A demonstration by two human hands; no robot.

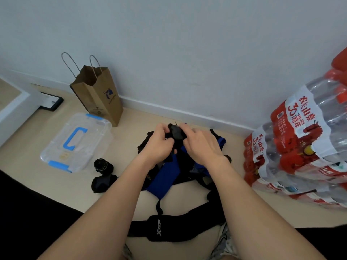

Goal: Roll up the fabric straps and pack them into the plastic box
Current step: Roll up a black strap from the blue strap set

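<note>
My left hand (pixel 159 143) and my right hand (pixel 201 145) both grip the black end of a fabric strap (pixel 176 133), held above the floor with its end partly wound. Its blue part (pixel 165 177) hangs down between my forearms onto a heap of black and blue straps. A black strap with white lettering (pixel 169 229) lies flat near my feet. Two rolled-up straps (pixel 103 166) (pixel 102 182) sit on the floor left of the heap. The clear plastic box (pixel 93 145) with blue latches and lid handle stands further left, its lid on.
A brown paper bag (pixel 101 98) stands against the wall behind the box. Stacked shrink-wrapped packs of water bottles (pixel 300 143) fill the right side. A white furniture edge (pixel 16 107) and a dark flat item (pixel 52 103) are at far left.
</note>
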